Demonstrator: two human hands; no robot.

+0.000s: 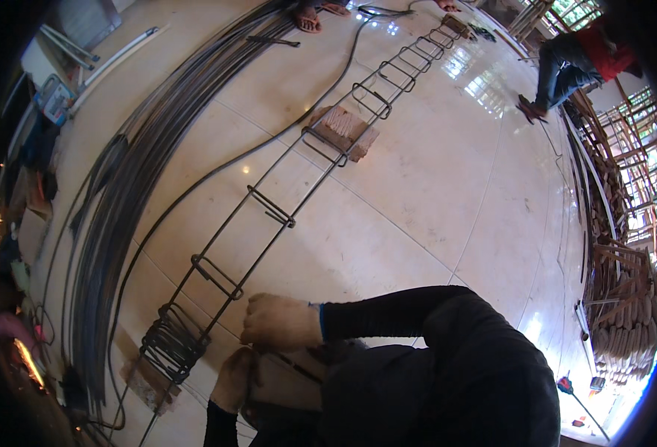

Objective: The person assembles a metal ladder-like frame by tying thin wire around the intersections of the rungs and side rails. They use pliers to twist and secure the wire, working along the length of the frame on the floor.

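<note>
A long steel rebar frame (269,253) runs from the lower left to the far top, made of two parallel bars with rectangular stirrups (269,206) spaced along them. Bunched near its close end is a stack of several stirrups (173,346). My right hand (280,320) is closed just right of the bars, between that stack and the nearest spaced stirrup (218,277). Below it my left hand (233,378) has its fingers curled toward the right hand. What either hand grips is hidden or too small to make out.
Bricks (343,132) prop the frame off the tiled floor (410,201). A bundle of long rods (161,134) and a black cable (228,162) lie to the left. Sparks (27,361) fly at lower left. Another person (566,67) is at upper right, near stacked wood (626,313).
</note>
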